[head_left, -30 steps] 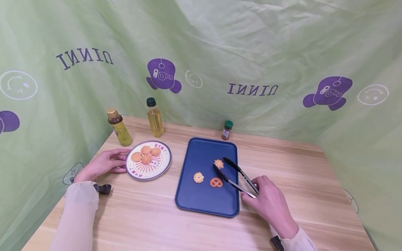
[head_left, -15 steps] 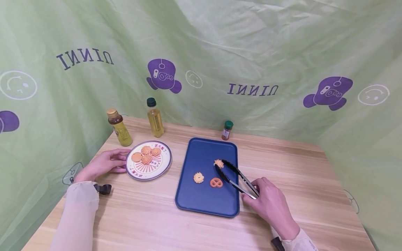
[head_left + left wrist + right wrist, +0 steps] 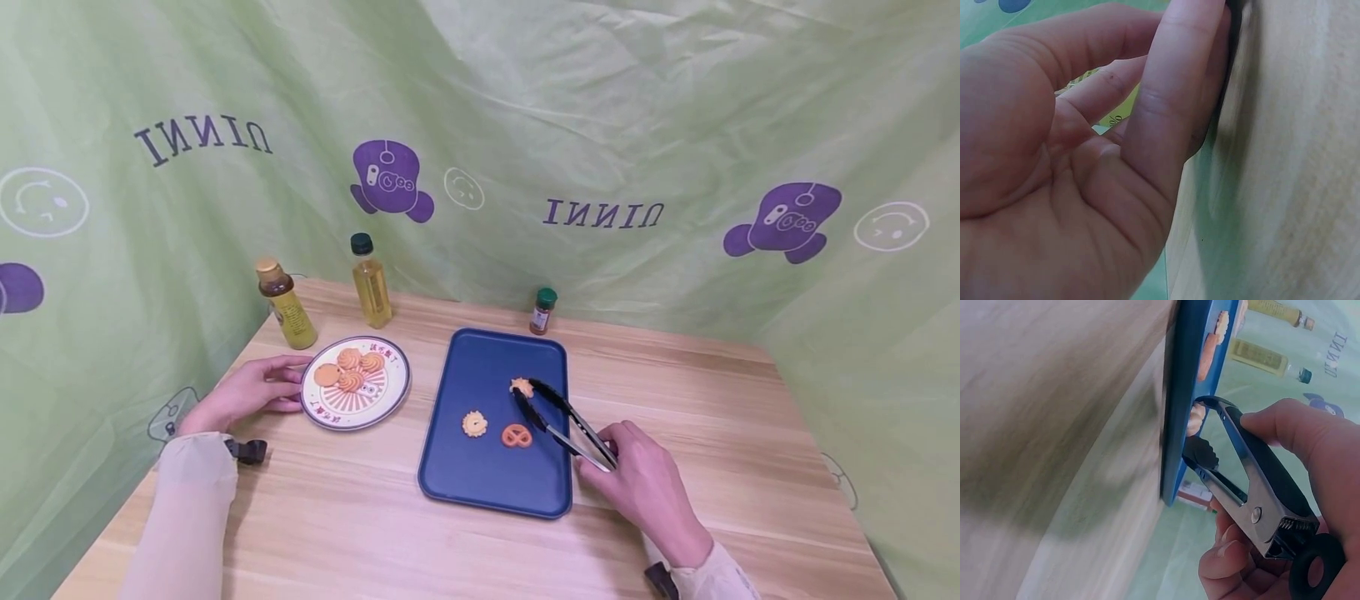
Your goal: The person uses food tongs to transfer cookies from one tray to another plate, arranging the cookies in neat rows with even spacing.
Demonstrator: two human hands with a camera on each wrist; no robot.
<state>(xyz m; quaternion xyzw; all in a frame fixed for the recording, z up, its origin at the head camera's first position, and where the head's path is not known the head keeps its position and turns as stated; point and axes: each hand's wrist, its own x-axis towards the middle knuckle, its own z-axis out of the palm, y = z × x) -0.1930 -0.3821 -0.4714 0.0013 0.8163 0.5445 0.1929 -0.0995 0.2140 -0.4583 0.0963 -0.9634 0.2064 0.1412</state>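
**Right hand [image 3: 651, 483] holds tongs [image 3: 1265, 503] around a flower-shaped biscuit [image 3: 521, 387] on a blue tray [image 3: 487, 358]**

The grip of the right hand is clamped on the tongs, which reach over the right edge of the tray. Their two black tips are placed one on each side of the flower-shaped biscuit; whether they press on it, one cannot tell. This biscuit lies on the tray, in its right part. Nearer to the person, just beside the tongs, there lies a brown pretzel [image 3: 516, 436], and to the left of it a pale scalloped biscuit [image 3: 474, 424].

The left hand [image 3: 247, 392] is well apart from the tray. Its grip is apart: the fingers are relaxed and touch the left rim of a white plate [image 3: 352, 404] with a dark border and red writing. On the plate there are three swirled biscuits [image 3: 349, 381] and one flat round biscuit [image 3: 326, 376].

Behind the plate stand a gold-capped bottle [image 3: 291, 312] and a clear bottle [image 3: 371, 287] with yellow liquid and a dark green cap. A small green-lidded jar [image 3: 543, 312] stands just beyond the far edge of the tray. All these are on a wooden table [image 3: 360, 517], before a green cloth [image 3: 600, 100] which bears purple figures and mirrored letters.
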